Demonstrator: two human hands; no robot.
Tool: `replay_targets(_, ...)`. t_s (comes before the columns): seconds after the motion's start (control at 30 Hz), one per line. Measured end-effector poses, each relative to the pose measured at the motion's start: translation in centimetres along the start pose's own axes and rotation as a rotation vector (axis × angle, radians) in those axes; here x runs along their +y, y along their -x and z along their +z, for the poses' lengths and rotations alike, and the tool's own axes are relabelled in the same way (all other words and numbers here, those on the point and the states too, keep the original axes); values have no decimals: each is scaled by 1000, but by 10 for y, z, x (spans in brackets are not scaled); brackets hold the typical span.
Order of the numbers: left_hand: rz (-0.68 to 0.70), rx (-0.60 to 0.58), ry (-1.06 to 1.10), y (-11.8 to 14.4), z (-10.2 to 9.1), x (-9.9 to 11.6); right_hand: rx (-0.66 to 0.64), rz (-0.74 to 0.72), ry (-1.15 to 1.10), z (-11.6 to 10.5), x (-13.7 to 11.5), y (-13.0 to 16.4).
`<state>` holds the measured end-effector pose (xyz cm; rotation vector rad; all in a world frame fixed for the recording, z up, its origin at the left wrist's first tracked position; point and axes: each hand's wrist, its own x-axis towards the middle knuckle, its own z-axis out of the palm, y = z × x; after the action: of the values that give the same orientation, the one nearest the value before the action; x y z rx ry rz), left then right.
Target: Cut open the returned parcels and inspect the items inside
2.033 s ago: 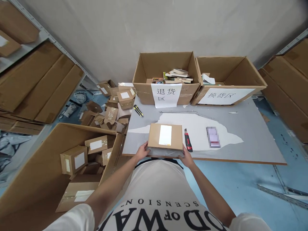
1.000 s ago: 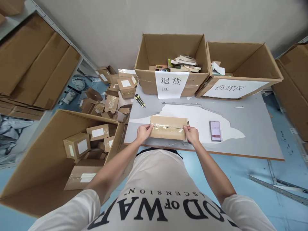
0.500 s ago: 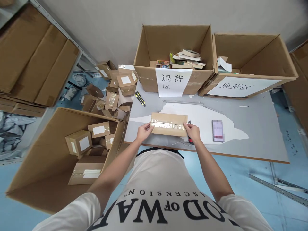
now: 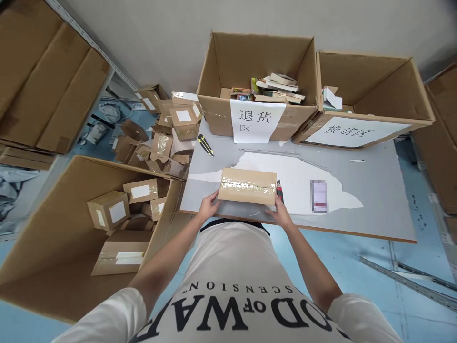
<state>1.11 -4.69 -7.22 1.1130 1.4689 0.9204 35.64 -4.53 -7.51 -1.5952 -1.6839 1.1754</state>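
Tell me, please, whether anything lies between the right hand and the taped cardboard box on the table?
Nothing visible does: the right hand already touches the near right corner of the taped cardboard box. The red utility knife lies beside it, not between.

A parcel-handling room in a warehouse, seen from above a grey surface point(image 4: 360, 190) pushed against a bare wall. Two large open cartons point(image 4: 257, 85) point(image 4: 367, 95) stand at its far edge, each fronted by a handwritten paper sign point(image 4: 257, 121). A big floor carton point(image 4: 71, 228) at the left is filled with small labelled parcels point(image 4: 109, 212), and torn packaging point(image 4: 157, 147) litters the blue floor beside it. Flattened cardboard point(image 4: 46, 90) is stacked on metal shelving, and a box cutter point(image 4: 205, 145) lies on the surface.
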Motion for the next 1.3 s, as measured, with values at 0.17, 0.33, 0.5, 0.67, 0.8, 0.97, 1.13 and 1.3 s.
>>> replay_targets(0.17, 9, -24, -54, 1, 10, 4, 44, 90, -122, 13, -14, -4)
replay_targets(0.33, 10, -5, -103, 2, 10, 10, -8, 150, -95, 2, -28, -7)
replay_targets(0.5, 48, -24, -173, 2, 2, 23, -23, 112, -14, -16, -41, -10)
replay_targets(0.67, 87, 45, -281, -4, -1, 47, 16, 129, 109, -30, -55, -16)
replay_targets(0.8, 68, 120, -402, -20, 0, 61, 55, 133, 275, -35, -61, -31)
replay_targets(0.97, -13, 103, -486, -39, 8, 63, 26, 168, 350, -31, -53, -51)
replay_targets(1.13, -85, -9, -372, -52, 10, 55, 27, 245, 306, -29, -37, -66)
replay_targets(1.3, -111, -38, -157, -61, 8, 42, -2, 312, 114, -29, -26, -73)
